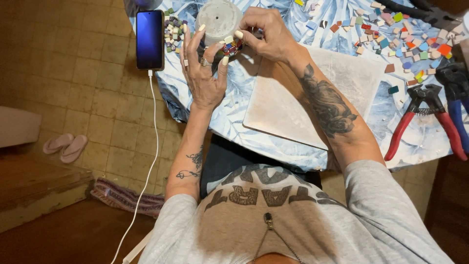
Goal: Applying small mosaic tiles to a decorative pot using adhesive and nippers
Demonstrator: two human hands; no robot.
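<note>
Pressing small cream square tile (228, 39) onto round grey concrete pot (218, 19).
My left hand (204, 73) steadies the pot, fingers spread; right hand (264, 33) pinches the tile by its edges. Light, brittle, I'd judge.

multicoloured tiles (398, 36), red-handled pliers (424, 115), blue leaf-print tablecloth (234, 115)

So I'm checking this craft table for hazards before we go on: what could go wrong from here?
The phone lies at the table's edge with its white cable hanging to the floor; a snagged foot might pull it off. The left hand and right hand press small tiles onto the grey pot, which seems tipped on its side and could roll. The red-handled nippers lie near the right forearm and might get knocked.
</note>
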